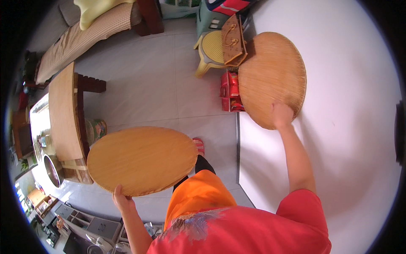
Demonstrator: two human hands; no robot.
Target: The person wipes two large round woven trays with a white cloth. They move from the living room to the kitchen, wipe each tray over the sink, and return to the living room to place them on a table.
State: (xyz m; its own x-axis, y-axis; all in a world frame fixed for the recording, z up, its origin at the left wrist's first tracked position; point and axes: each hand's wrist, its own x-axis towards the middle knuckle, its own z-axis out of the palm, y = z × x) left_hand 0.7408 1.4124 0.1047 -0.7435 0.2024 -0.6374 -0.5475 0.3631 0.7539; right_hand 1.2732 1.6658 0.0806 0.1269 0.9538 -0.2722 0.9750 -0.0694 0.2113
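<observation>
My left hand (123, 199) grips the near rim of a round, flat woven tray (142, 158), thumb on its upper face and fingers beneath. That tray is held out over the floor, in front of my legs. At the right, my right hand (281, 115) lies against the lower part of a second round woven tray (272, 76), which leans on the white wall. Its fingers look curled; whether they grip this tray cannot be told.
Beside the leaning tray are red packets in a red box (230, 92), a yellow stool (213, 47) and a brown handbag (234, 41). A wooden table (65, 114) stands left, with a patterned bin (96, 130) near it. A cloth-covered sofa (88, 41) is farther off.
</observation>
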